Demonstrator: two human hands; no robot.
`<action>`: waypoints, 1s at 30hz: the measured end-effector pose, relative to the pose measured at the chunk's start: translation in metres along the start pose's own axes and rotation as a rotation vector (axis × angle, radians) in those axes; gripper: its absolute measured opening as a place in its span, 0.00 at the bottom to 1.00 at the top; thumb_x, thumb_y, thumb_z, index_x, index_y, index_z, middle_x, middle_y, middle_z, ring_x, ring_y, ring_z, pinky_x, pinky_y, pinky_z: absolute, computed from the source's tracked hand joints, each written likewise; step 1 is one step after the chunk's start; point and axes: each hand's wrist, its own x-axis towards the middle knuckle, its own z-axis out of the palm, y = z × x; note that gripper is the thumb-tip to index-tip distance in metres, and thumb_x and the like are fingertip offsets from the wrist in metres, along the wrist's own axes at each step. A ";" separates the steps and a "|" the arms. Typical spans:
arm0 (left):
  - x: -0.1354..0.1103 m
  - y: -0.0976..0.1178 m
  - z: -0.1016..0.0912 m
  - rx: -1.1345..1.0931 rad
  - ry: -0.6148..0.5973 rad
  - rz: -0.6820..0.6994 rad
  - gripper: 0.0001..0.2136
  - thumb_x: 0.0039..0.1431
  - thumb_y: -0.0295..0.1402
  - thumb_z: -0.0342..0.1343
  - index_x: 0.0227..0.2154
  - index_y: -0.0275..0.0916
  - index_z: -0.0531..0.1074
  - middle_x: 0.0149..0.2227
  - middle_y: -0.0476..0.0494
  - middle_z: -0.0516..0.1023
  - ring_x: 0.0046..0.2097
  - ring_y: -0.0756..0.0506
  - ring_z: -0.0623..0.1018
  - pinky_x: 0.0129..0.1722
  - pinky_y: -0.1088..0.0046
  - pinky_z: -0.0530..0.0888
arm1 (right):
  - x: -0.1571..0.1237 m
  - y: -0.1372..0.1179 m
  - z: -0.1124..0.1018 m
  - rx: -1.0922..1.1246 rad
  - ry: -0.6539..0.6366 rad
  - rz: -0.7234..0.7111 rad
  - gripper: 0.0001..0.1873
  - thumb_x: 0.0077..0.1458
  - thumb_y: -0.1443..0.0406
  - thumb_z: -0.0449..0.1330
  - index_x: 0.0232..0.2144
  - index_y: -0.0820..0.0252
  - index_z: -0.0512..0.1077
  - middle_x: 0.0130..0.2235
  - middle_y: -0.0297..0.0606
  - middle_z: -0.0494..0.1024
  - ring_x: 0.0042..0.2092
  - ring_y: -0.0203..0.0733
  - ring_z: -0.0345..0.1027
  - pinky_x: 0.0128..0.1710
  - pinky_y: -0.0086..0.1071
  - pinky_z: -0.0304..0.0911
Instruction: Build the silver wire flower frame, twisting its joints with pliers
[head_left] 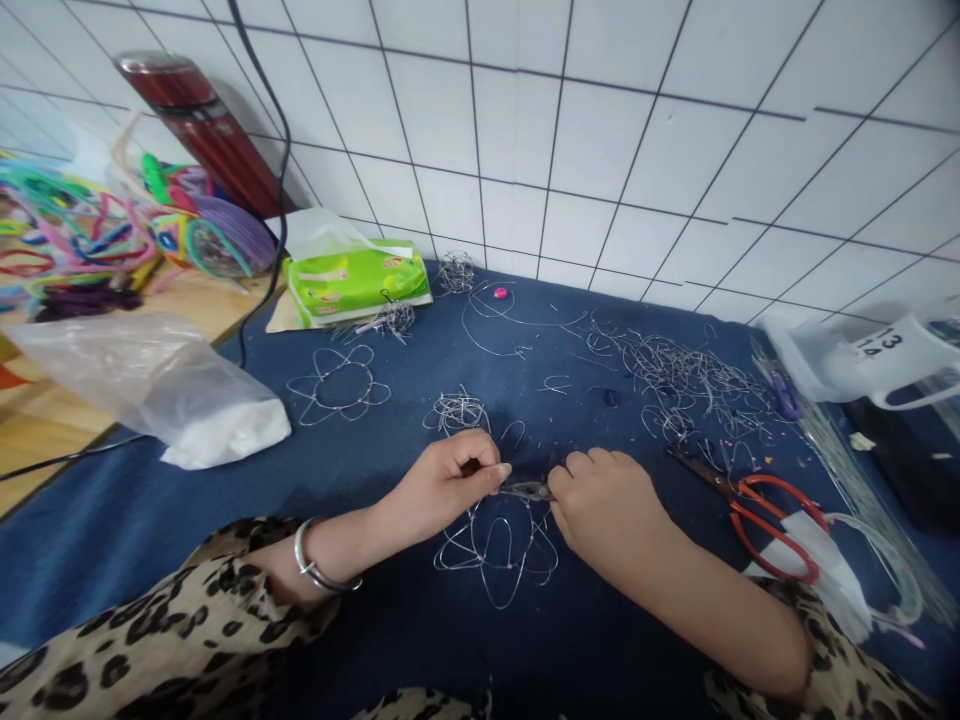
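Thumb and forefinger of my left hand [457, 472] are pinched on the top of a flower-shaped wire frame [496, 590], which has looped petals and small pink beads. My right hand [606, 500] is wrapped round a pair of pliers [529, 490]; its handles are hidden in the palm. The jaws point left and reach the wire right beside my left fingertips. Whether the jaws are closed on the wire is too small to tell. A second wire flower [341, 388] lies flat on the blue cloth to the left.
Wire scraps [690, 375] and red-handled scissors [776, 525] lie at right, near a white mug [900, 355]. Behind are a green tissue pack [358, 280] and a pink bead [501, 293]. At left are a plastic bag [225, 430], a red thermos [206, 130] and colourful pipe cleaners [90, 235].
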 end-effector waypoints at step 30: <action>-0.001 -0.004 0.004 -0.145 0.034 -0.095 0.12 0.59 0.34 0.50 0.23 0.36 0.64 0.26 0.48 0.71 0.26 0.53 0.70 0.26 0.76 0.69 | 0.002 0.003 -0.004 0.043 -0.045 0.007 0.05 0.49 0.69 0.54 0.26 0.59 0.69 0.28 0.37 0.73 0.30 0.42 0.64 0.29 0.34 0.50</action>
